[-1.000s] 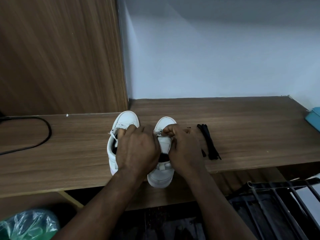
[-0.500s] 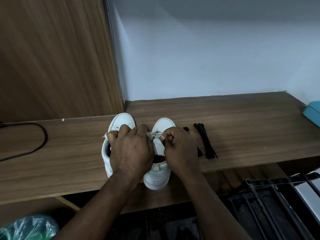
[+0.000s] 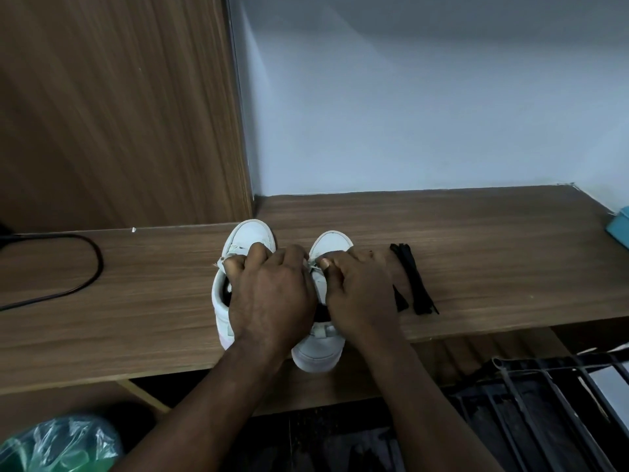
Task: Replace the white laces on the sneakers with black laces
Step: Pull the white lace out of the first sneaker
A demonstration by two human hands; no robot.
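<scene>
Two white sneakers stand side by side, toes away from me, on a wooden shelf [image 3: 476, 226]. My left hand [image 3: 272, 294] lies across the left sneaker [image 3: 250, 238] and reaches the right sneaker [image 3: 332, 245], its fingers curled at the white lace [image 3: 315, 265] there. My right hand [image 3: 357, 294] covers the right sneaker's lacing, thumb and fingertips pinching the same white lace. A bundle of black laces [image 3: 413, 281] lies on the shelf just right of my right hand. Most of both shoes' lacing is hidden under my hands.
A black cable [image 3: 85, 267] loops over the shelf's left part. A wooden panel [image 3: 119, 114] rises behind on the left, a pale wall to the right. A teal object [image 3: 619, 229] sits at the far right edge. Below are a black rack [image 3: 544, 386] and a plastic bag [image 3: 58, 444].
Both hands stay on the right sneaker's lace and shift slightly toward its toe. The camera has tilted a little, so the shelf sits lower in view.
</scene>
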